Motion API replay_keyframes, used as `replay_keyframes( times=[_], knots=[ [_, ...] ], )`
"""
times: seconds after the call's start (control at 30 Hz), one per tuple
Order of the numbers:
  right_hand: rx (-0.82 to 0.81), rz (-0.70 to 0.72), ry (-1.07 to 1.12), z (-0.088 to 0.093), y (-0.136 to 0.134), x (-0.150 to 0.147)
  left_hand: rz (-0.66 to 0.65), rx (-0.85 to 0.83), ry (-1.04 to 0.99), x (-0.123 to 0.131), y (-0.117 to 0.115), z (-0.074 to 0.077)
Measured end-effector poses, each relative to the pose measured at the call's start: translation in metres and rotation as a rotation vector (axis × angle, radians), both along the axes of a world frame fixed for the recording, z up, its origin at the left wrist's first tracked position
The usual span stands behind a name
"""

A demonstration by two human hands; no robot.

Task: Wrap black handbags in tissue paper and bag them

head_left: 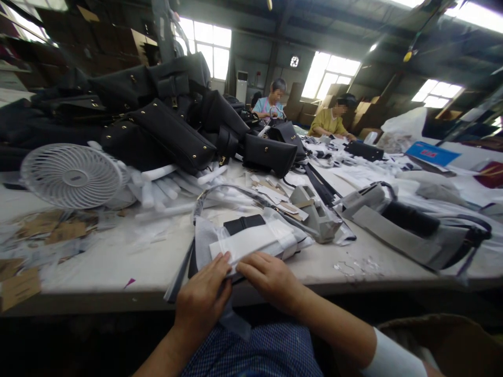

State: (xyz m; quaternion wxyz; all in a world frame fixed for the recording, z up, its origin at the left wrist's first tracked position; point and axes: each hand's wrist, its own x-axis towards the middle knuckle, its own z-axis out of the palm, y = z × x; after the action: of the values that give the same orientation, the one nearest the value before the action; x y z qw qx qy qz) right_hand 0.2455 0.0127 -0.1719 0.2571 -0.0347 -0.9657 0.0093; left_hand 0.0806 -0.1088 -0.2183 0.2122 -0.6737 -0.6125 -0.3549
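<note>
White sheet (243,244) noted across the top of the wrapped bag (278,224), which lies at the near edge of the table (129,269). From my remote station I record the left hand (202,296) and the right hand (271,275) side by side, fingers bent against the bag's near side; I cannot tell whether they pinch it or only press. Risks, in my judgement: uneven pressure could crease or skew the sheet. With so little table in front, a firm pull toward the body could tip the bag off. The translucent film (236,322) hanging below the hands could snag on the checked clothing (259,351) and tear. The looped handle (200,201) could catch the grey holder (324,229) just beside, should the bag be turned.
</note>
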Motion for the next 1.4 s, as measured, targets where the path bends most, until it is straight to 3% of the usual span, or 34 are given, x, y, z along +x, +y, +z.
replay_keyframes(
  times=[0.17, 0.4, 0.57, 0.73, 0.8, 0.9, 1.1, 1.27, 1.33, 1.4],
  knots=[
    [0.105, -0.036, 0.038, -0.003, -0.003, -0.005, -0.042, 0.016, 0.013, -0.001, 0.001, -0.001],
    [0.199, 0.020, 0.108, -0.015, -0.006, -0.003, -0.120, -0.010, 0.152, -0.008, -0.006, -0.002],
    [0.208, 0.038, 0.105, -0.015, -0.005, 0.003, -0.142, -0.073, 0.255, -0.013, -0.010, 0.002],
    [0.113, 0.067, 0.160, -0.024, -0.015, 0.031, -0.130, -0.072, 0.262, -0.013, -0.010, -0.001],
    [-0.021, 0.023, 0.209, -0.038, -0.025, 0.041, -0.137, -0.084, 0.235, -0.012, -0.010, -0.002],
    [-0.376, -0.151, 0.221, -0.067, -0.047, 0.044, -0.149, -0.104, 0.210, -0.012, -0.011, -0.003],
    [-0.973, -0.405, 0.164, -0.114, -0.092, 0.018, -0.156, -0.100, 0.205, -0.014, -0.011, 0.000],
    [-1.677, -0.368, 0.259, -0.118, -0.103, 0.006, -0.150, -0.103, 0.209, -0.013, -0.010, 0.003],
    [-1.828, -0.356, 0.246, -0.111, -0.104, 0.011, -0.148, -0.098, 0.206, -0.013, -0.010, 0.004],
    [-1.881, -0.383, 0.243, -0.102, -0.103, 0.019, -0.148, -0.088, 0.203, -0.012, -0.010, 0.005]
  ],
)
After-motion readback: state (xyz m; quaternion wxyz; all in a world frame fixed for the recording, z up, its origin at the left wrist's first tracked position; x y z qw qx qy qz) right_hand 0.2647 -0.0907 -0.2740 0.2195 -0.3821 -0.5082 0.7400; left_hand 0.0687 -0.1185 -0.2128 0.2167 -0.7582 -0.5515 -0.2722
